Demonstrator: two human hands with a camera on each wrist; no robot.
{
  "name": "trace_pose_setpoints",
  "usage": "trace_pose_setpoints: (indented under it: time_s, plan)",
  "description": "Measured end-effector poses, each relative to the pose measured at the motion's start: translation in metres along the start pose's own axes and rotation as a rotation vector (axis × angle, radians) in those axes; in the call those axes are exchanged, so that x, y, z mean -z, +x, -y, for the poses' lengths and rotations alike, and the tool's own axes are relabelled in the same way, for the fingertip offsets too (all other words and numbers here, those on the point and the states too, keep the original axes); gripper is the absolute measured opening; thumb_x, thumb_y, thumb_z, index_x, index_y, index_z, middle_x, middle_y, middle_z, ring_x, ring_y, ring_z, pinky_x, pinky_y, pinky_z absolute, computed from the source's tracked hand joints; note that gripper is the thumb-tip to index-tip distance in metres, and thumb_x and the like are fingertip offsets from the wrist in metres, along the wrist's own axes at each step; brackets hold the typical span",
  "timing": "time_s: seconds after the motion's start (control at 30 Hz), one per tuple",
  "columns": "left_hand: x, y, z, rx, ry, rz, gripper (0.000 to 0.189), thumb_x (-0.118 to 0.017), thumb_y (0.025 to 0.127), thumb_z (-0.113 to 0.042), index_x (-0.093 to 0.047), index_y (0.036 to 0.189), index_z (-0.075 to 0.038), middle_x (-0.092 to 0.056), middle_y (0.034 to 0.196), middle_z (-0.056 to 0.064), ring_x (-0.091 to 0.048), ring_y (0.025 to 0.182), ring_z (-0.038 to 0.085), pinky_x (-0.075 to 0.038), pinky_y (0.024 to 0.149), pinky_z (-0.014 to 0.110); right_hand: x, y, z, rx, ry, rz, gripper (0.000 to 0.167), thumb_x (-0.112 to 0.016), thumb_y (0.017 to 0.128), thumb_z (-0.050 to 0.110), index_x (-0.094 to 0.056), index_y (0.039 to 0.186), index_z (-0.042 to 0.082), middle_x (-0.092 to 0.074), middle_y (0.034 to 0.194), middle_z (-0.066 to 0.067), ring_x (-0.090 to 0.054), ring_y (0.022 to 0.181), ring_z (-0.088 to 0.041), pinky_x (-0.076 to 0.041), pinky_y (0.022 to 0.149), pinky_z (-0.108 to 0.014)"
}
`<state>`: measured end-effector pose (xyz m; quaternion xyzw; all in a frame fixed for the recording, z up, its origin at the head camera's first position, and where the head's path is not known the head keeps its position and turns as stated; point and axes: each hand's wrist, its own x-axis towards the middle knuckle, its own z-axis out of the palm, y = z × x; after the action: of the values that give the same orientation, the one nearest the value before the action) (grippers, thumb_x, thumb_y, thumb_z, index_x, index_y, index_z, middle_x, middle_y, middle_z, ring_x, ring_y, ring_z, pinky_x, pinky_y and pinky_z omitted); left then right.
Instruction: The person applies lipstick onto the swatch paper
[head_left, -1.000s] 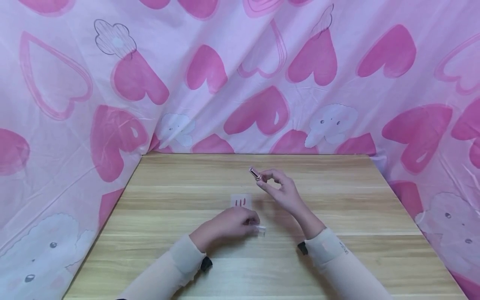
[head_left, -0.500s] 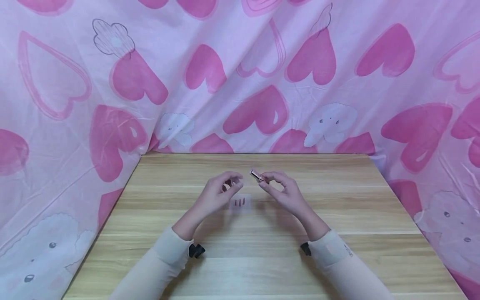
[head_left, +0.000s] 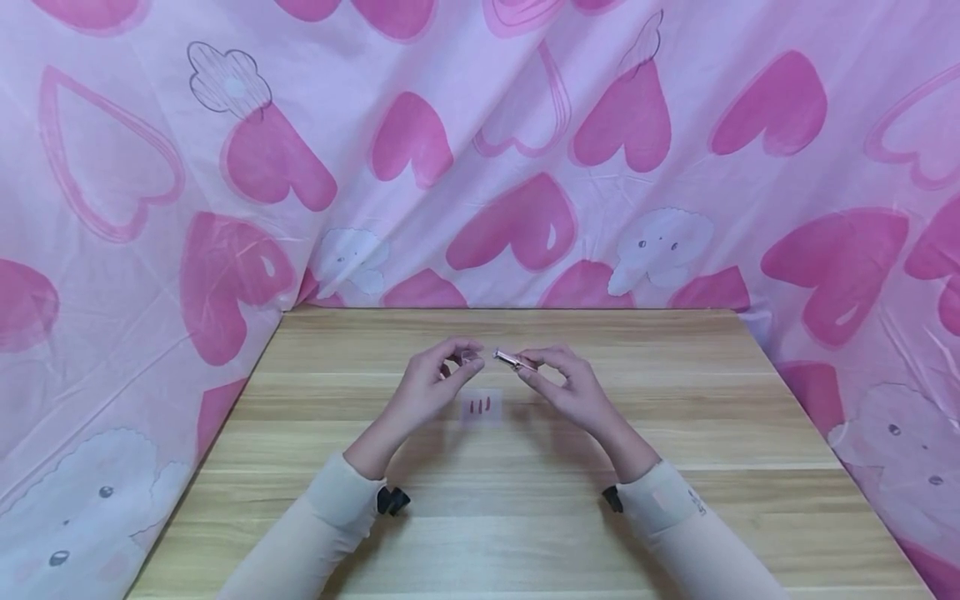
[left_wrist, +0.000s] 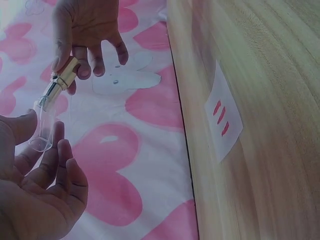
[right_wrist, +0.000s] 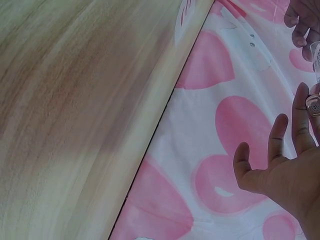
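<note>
My right hand (head_left: 573, 387) pinches a shiny gold lipstick tube (head_left: 510, 359) between thumb and fingers, tilted with its upper end toward the left. Opposite it, my left hand (head_left: 427, 383) holds a clear lipstick cap (left_wrist: 44, 127) between thumb and fingertips. In the left wrist view the silvery end of the lipstick (left_wrist: 64, 77) meets the cap's mouth; how far it is inside is hard to tell. Only the tube's round base (right_wrist: 314, 105) shows in the right wrist view. Below both hands, a small pale square sheet (head_left: 481, 417) with three red strokes lies on the table.
The wooden table (head_left: 480, 533) runs back to a pink heart-print cloth (head_left: 517, 225) hanging at the rear and along both sides. A black wrist device (head_left: 393, 501) sits on the left sleeve, another (head_left: 612, 499) on the right.
My left hand has risen from low over the sheet with the clear cap, uncovering the sheet, and is now level with the lipstick. The lipstick has tipped flatter toward the cap.
</note>
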<state>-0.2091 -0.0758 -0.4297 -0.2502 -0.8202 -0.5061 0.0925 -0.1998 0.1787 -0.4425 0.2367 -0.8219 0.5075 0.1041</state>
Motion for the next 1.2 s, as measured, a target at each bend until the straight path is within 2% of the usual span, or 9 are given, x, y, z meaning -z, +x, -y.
trace_pose_setpoints:
  time_s: [0.23,0.37,0.63,0.77,0.9,1.03,1.13,1.2]
  plan:
    - [-0.001,0.001,-0.001,-0.021,-0.012,0.011,0.024,-0.071,0.095,-0.027,-0.070,0.116,-0.015,-0.068,0.091,-0.010,-0.061,0.083,0.010,-0.053,0.067,0.032,0.002,-0.001,-0.008,0.035,-0.041,0.044,0.024,-0.075,0.093,0.018,-0.076,0.117,0.019,-0.072,0.112,0.007,-0.056,0.102,-0.016,-0.046,0.087,-0.041]
    - [-0.005,0.001,-0.001,-0.026,-0.015,0.023,0.022,-0.075,0.093,-0.026,-0.070,0.111,-0.015,-0.070,0.092,-0.011,-0.062,0.083,0.008,-0.053,0.066,0.030,0.002,-0.002,-0.007,0.040,-0.043,0.079,0.024,-0.074,0.093,0.024,-0.076,0.117,0.023,-0.071,0.107,0.008,-0.055,0.098,-0.018,-0.046,0.081,-0.039]
    - [-0.011,-0.002,-0.004,0.002,-0.005,0.018,0.021,-0.078,0.090,-0.027,-0.074,0.107,-0.015,-0.071,0.090,-0.012,-0.062,0.074,0.015,-0.054,0.064,0.030,-0.002,-0.004,-0.007,0.024,-0.028,0.105,0.024,-0.076,0.091,0.016,-0.077,0.115,0.018,-0.067,0.099,0.004,-0.054,0.096,-0.020,-0.046,0.079,-0.037]
    - [-0.014,-0.003,-0.005,0.008,-0.015,0.000,0.021,-0.080,0.088,-0.024,-0.075,0.107,-0.013,-0.071,0.089,-0.010,-0.063,0.074,0.014,-0.056,0.066,0.032,-0.004,-0.003,-0.008,0.041,-0.047,0.110,0.025,-0.076,0.090,0.008,-0.076,0.114,0.009,-0.067,0.097,-0.002,-0.055,0.096,-0.028,-0.046,0.080,-0.037]
    - [-0.015,-0.003,-0.005,-0.031,0.010,-0.002,0.021,-0.080,0.088,-0.023,-0.075,0.105,-0.014,-0.071,0.089,-0.009,-0.063,0.076,0.008,-0.057,0.068,0.030,-0.002,-0.003,0.007,0.069,-0.053,0.133,0.022,-0.074,0.089,0.002,-0.076,0.111,0.004,-0.067,0.094,-0.007,-0.055,0.095,-0.034,-0.045,0.081,-0.036]
    - [-0.015,-0.001,-0.005,-0.090,0.039,0.016,0.025,-0.080,0.088,-0.028,-0.075,0.108,-0.015,-0.070,0.095,-0.011,-0.063,0.081,0.006,-0.056,0.068,0.026,0.001,-0.001,0.003,0.109,-0.088,0.175,0.020,-0.074,0.092,0.012,-0.075,0.112,0.014,-0.067,0.096,0.002,-0.055,0.098,-0.024,-0.045,0.085,-0.038]
    - [-0.018,-0.001,-0.005,-0.136,0.045,0.027,0.029,-0.080,0.087,-0.029,-0.074,0.112,-0.015,-0.069,0.098,-0.010,-0.062,0.086,0.008,-0.055,0.066,0.028,-0.001,-0.001,-0.013,0.122,-0.137,0.217,0.024,-0.074,0.093,0.023,-0.072,0.117,0.023,-0.065,0.104,0.009,-0.053,0.105,-0.016,-0.045,0.088,-0.043]
    - [-0.020,-0.001,-0.005,-0.156,0.059,0.033,0.031,-0.081,0.087,-0.027,-0.074,0.114,-0.015,-0.069,0.097,-0.009,-0.062,0.090,0.008,-0.055,0.064,0.030,-0.001,-0.002,-0.014,0.142,-0.180,0.236,0.026,-0.075,0.092,0.025,-0.071,0.118,0.024,-0.066,0.108,0.009,-0.053,0.108,-0.015,-0.045,0.090,-0.044]
